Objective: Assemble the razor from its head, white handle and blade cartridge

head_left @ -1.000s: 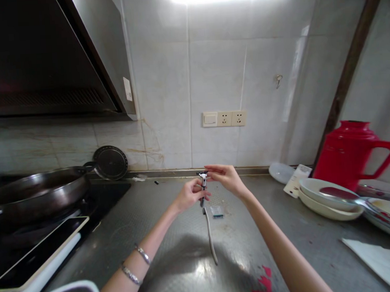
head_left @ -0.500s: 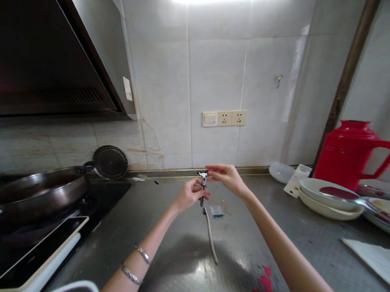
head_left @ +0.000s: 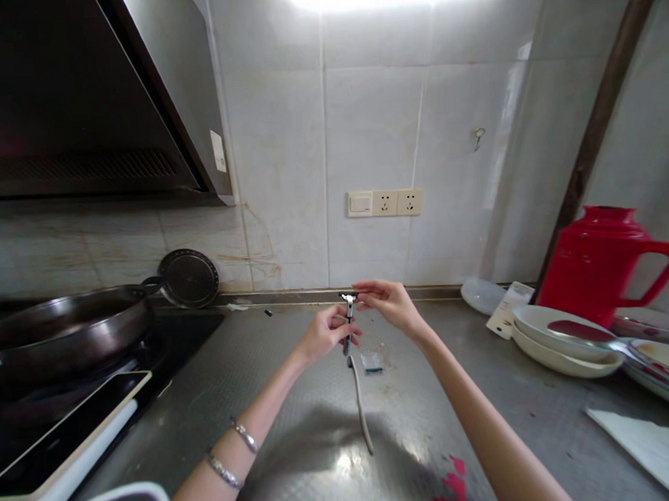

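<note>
A small T-shaped razor (head_left: 349, 310) with a dark head and a silver and black handle stands upright above the counter. My left hand (head_left: 325, 333) is closed around its handle, thumb and fingers pinching the middle. At the top, my right hand (head_left: 391, 301) has its fingertips on the right end of the razor's head. Part of the handle is hidden by my left fingers. Below it, a thin grey cord-like strip (head_left: 361, 407) with a dark end lies on the counter. Beside that is a small clear plastic case (head_left: 371, 362) with a dark green edge.
On the left are a large pan (head_left: 61, 331) on the stove and a phone (head_left: 67, 433) on a white stand. To the right stand a red thermos jug (head_left: 602, 272), stacked plates (head_left: 567, 342) and a folded paper (head_left: 652, 443). A tiled wall (head_left: 283, 148) closes the back.
Almost nothing differs. Both hands keep their hold on the razor, with only a very slight shift of the fingers and the razor.
</note>
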Motion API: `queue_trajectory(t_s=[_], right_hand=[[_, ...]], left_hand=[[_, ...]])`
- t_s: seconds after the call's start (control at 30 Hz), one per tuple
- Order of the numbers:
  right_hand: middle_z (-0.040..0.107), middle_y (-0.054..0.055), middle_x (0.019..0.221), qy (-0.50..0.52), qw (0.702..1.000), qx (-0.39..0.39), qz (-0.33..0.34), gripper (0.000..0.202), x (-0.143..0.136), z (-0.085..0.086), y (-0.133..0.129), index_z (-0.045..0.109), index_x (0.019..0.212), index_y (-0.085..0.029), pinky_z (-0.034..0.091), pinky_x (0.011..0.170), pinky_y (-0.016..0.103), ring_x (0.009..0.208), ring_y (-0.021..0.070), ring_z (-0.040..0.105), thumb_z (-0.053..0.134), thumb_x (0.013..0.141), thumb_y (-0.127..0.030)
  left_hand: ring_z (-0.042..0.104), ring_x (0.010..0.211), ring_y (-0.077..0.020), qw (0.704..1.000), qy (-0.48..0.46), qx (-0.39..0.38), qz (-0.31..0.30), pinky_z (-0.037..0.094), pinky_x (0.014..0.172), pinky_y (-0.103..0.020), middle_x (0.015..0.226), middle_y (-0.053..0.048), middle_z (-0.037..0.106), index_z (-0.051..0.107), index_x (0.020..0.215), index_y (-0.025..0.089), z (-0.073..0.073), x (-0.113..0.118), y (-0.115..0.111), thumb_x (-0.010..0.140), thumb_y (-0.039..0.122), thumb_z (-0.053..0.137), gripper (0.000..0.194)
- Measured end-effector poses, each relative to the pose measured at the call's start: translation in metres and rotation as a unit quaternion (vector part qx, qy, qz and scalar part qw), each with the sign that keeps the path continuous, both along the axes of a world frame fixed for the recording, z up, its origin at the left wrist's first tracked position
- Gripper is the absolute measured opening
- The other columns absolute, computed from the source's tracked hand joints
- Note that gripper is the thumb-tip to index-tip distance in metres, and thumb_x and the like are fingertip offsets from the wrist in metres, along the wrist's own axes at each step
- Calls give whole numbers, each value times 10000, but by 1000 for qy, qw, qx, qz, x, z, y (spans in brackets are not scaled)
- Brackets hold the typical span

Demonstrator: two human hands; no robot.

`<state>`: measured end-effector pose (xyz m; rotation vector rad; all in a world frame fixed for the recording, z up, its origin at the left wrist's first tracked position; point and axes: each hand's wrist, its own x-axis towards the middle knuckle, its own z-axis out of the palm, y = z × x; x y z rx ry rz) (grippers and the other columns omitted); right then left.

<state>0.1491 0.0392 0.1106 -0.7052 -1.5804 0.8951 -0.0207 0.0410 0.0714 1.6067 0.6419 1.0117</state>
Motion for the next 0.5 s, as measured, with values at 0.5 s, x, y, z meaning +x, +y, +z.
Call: queue_trajectory(t_s=[0.5], right_hand=[[657,31,760,-8,999,33,-14,256,0,-1,1,604,837,-174,516,677,312,671,151,626,663,667,-355]], left_hand=[[627,518,-166,1000,-18,-1,3,470,491,-264,630,-45,658,485,796,140,4,4,-6,664,376,682,334]])
